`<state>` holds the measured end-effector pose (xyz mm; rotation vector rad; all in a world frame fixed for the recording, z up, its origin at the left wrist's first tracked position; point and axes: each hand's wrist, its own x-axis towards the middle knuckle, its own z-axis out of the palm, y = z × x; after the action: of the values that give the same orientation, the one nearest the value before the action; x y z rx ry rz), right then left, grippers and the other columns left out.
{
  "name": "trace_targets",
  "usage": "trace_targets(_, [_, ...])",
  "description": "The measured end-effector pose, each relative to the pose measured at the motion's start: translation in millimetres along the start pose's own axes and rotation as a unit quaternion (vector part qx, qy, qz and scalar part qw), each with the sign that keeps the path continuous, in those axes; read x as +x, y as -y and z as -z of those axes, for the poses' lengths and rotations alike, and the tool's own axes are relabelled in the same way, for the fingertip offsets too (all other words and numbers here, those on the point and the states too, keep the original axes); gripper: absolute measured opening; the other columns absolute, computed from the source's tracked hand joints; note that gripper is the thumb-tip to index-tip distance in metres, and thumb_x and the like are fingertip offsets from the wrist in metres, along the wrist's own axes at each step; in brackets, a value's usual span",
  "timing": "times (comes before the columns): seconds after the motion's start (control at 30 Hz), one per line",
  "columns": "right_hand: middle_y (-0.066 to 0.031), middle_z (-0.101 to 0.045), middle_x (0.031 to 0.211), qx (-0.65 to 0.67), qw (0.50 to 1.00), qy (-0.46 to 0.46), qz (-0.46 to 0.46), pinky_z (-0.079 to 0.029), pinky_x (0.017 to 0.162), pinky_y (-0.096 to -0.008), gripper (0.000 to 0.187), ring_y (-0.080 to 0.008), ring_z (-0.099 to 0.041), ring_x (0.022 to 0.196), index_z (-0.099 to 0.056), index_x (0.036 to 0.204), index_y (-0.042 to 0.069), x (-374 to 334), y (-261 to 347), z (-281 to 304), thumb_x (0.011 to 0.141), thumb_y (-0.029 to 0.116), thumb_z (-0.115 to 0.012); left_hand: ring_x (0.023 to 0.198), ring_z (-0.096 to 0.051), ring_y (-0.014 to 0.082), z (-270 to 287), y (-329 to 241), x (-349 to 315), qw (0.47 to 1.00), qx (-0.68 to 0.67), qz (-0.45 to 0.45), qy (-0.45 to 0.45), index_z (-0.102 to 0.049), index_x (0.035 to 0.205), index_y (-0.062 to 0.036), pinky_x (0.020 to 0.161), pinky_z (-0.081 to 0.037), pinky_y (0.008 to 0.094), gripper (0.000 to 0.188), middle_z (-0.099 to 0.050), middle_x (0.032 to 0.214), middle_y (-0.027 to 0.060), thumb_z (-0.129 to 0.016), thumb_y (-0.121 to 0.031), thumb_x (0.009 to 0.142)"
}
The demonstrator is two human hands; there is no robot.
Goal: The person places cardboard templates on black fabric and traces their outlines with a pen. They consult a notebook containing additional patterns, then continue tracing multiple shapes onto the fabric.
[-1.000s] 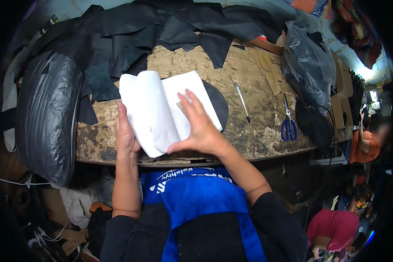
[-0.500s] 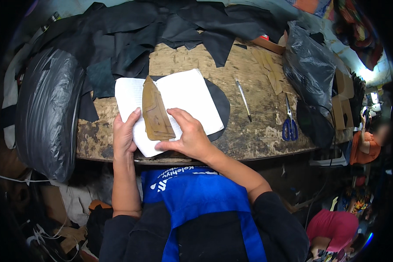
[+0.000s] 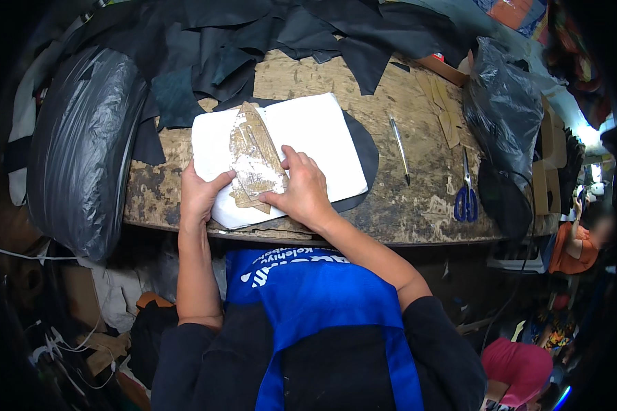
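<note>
A white sheet lies spread on the worn wooden table, over a dark oval piece. On the sheet's left part rests a tan, pointed cardboard pattern, tip pointing away from me. My left hand grips the sheet's near left edge, thumb touching the pattern's lower left. My right hand presses flat on the pattern's right side and the sheet.
A heap of black leather pieces covers the table's far side. A big black plastic bag bulges at the left, another black bag at the right. A pen and blue-handled scissors lie right of the sheet.
The white sheet, rolled up a second ago, now lies flat. The tan pattern has been set down on it, and both hands have shifted onto it.
</note>
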<state>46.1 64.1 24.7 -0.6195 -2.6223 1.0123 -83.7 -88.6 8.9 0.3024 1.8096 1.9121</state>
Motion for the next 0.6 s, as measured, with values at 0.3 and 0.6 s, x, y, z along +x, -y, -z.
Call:
trace_targets(0.3, [-0.0219,-0.062,0.098,-0.164,0.974,-0.150,-0.031,-0.048,0.081,-0.0415,0.077,-0.0339,-0.060,0.091,-0.057,0.114,-0.010,5,-33,52,0.062,0.041,-0.082,0.102,-0.060,0.0243,-5,-17,0,0.999,0.034,-0.040,-0.002,-0.039,0.131,0.0056,0.087,-0.050,0.0336,0.071,-0.058,0.117,0.0216,-0.073,0.005,0.068])
trace_targets(0.6, [-0.0167,-0.065,0.092,0.289,0.953,-0.014,-0.087,-0.051,0.066,-0.0361,0.030,-0.0231,-0.065,0.076,-0.067,0.095,-0.004,3,-36,91,0.079,0.020,-0.072,0.115,-0.054,0.0234,-9,-28,-4,0.972,0.181,-0.133,0.065,-0.026,0.147,-0.0053,0.095,-0.045,0.0341,0.081,-0.045,0.137,0.0204,-0.064,0.003,0.076])
